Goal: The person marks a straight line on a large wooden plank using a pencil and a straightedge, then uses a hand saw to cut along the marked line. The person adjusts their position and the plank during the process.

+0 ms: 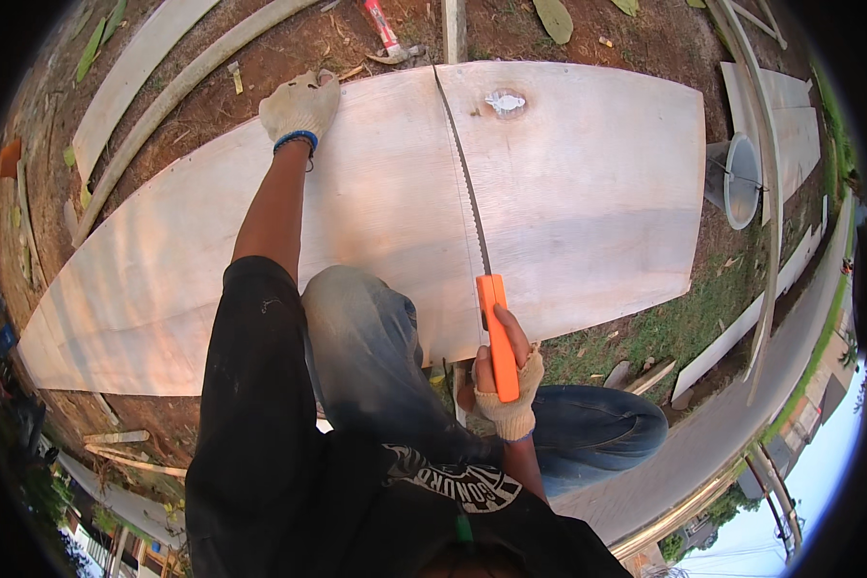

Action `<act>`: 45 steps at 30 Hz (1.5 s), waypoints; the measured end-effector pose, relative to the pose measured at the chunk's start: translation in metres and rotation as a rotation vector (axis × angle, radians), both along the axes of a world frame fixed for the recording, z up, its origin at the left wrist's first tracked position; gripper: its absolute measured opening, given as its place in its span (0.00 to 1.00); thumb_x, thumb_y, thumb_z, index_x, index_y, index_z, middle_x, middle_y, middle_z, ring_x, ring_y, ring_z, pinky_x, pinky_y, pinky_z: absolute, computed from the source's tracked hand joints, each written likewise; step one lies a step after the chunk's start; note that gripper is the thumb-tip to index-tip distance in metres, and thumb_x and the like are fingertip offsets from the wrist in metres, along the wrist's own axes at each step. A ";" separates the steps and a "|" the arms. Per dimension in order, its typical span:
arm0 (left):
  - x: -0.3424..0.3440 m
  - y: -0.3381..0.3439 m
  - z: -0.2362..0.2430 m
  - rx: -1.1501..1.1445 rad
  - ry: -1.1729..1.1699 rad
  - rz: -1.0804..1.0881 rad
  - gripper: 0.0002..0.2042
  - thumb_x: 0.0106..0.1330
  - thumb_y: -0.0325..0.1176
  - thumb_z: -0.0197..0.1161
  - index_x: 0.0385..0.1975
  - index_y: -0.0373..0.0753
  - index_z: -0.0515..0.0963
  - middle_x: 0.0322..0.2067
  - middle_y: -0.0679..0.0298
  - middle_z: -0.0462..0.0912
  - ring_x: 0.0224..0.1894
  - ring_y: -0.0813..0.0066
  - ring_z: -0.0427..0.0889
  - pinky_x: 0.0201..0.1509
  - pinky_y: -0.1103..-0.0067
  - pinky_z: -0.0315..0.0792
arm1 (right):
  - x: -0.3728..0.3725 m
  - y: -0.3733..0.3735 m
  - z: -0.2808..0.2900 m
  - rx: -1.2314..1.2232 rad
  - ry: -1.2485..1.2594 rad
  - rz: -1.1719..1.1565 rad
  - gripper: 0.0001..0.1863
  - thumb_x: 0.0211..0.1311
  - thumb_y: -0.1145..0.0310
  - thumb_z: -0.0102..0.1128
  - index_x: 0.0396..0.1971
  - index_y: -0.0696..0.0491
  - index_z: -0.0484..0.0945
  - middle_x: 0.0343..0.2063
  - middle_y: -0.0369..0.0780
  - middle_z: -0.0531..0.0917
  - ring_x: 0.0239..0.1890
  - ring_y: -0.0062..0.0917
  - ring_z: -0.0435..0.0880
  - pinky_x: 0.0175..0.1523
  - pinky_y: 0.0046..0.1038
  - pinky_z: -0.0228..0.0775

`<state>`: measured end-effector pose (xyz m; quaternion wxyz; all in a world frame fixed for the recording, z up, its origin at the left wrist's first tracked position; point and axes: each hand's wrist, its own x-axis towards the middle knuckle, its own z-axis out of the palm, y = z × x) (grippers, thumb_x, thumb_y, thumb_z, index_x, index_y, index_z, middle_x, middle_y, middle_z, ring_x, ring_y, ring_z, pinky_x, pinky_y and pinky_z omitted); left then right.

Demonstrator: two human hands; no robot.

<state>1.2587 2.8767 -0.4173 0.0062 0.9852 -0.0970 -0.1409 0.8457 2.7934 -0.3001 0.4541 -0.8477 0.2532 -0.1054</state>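
A large pale plywood sheet (376,212) lies before me, with a thin line drawn across it. My right hand (507,376), in a fingerless knit glove, is closed around the orange handle of a handsaw (496,337). The saw's long, narrow toothed blade extends away across the sheet beside that line, its tip at the far edge. My left hand (300,104), gloved and with a blue band at the wrist, grips the sheet's far edge; some of its fingertips are hidden. My left knee, in jeans, rests on the sheet.
Past the far edge lies a claw hammer (391,43) with a red handle, near a wooden post (454,29). A pale bucket (740,181) lies tipped at the right, beside long wooden strips (769,193). A white patch (504,102) marks the sheet. Soil, grass and leaves surround it.
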 end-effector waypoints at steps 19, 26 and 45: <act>0.006 -0.018 -0.024 -0.075 -0.001 -0.044 0.30 0.71 0.56 0.41 0.52 0.43 0.86 0.50 0.49 0.87 0.54 0.49 0.86 0.60 0.61 0.76 | 0.143 -0.063 -0.066 0.153 -0.049 -0.069 0.31 0.61 0.80 0.57 0.67 0.52 0.73 0.37 0.46 0.84 0.28 0.31 0.79 0.39 0.32 0.74; 0.007 0.005 -0.005 -0.029 0.034 0.021 0.30 0.71 0.56 0.41 0.52 0.43 0.85 0.51 0.50 0.87 0.55 0.50 0.85 0.61 0.62 0.76 | -0.036 0.028 0.025 0.167 0.091 -0.060 0.27 0.67 0.75 0.52 0.67 0.57 0.71 0.58 0.53 0.82 0.58 0.36 0.84 0.63 0.33 0.73; 0.003 -0.026 -0.015 -0.090 0.020 -0.036 0.30 0.71 0.56 0.42 0.51 0.41 0.86 0.51 0.49 0.87 0.55 0.50 0.85 0.61 0.62 0.76 | 0.149 -0.071 -0.073 0.123 -0.111 -0.076 0.30 0.62 0.79 0.58 0.66 0.52 0.74 0.32 0.47 0.83 0.25 0.29 0.77 0.35 0.32 0.73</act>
